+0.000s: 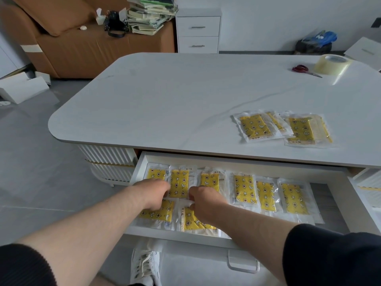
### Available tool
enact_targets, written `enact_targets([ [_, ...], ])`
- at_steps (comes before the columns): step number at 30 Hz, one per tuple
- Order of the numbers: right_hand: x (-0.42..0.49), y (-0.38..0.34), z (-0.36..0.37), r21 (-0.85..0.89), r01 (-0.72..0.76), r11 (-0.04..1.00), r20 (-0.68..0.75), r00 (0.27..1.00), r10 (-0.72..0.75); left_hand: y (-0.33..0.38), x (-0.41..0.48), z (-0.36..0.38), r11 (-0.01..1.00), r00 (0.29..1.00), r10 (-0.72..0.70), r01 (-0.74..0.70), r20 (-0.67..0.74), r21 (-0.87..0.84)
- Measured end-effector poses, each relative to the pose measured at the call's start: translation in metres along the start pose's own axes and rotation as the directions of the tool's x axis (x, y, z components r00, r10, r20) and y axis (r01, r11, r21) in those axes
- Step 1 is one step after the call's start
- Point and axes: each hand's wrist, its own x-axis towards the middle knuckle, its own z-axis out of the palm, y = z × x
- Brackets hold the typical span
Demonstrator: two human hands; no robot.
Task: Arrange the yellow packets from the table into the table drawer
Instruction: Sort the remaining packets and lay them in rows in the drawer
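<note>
The white table drawer (243, 165) is pulled out under the table top and holds several yellow star-patterned packets in clear wrappers, laid in rows. Both hands reach into its left part. My left hand (153, 194) and my right hand (203, 200) pinch the lower corners of one packet (179, 183) in the back row, fingers curled. Two more packets (158, 213) lie in front of it, partly hidden by my hands. A small pile of yellow packets (283, 126) rests on the table (165, 100) at the right.
Red-handled scissors (305, 70) and a roll of clear tape (332, 64) sit at the table's far right. A white drawer cabinet (198, 32) and a brown sofa (72, 44) with stacked books stand behind. My white shoe (146, 265) is under the drawer front.
</note>
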Motion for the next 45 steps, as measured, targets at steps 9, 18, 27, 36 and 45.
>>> enact_targets([
  [9,0.000,0.001,0.000,0.008,0.003,1.000,0.010,1.000,-0.003,0.001,-0.001,-0.001,0.999,0.999,0.037,-0.037,0.003,-0.012],
  [18,-0.008,0.009,-0.010,-0.031,0.195,0.980,0.112,0.975,-0.191,-0.002,0.001,-0.010,0.993,0.994,0.102,-0.098,0.050,-0.070],
  [27,-0.003,0.022,-0.005,0.255,0.031,0.966,0.144,0.987,-0.069,-0.006,0.001,0.004,0.994,0.987,0.090,-0.081,0.130,-0.074],
  [36,-0.001,0.015,-0.003,0.186,0.032,0.982,0.190,0.979,-0.068,-0.006,0.004,0.007,0.995,0.987,0.071,-0.060,0.143,-0.081],
  [45,-0.001,0.017,0.000,0.214,0.017,0.977,0.166,0.985,-0.054,-0.002,0.001,0.003,0.996,0.983,0.080,-0.074,0.163,-0.042],
])
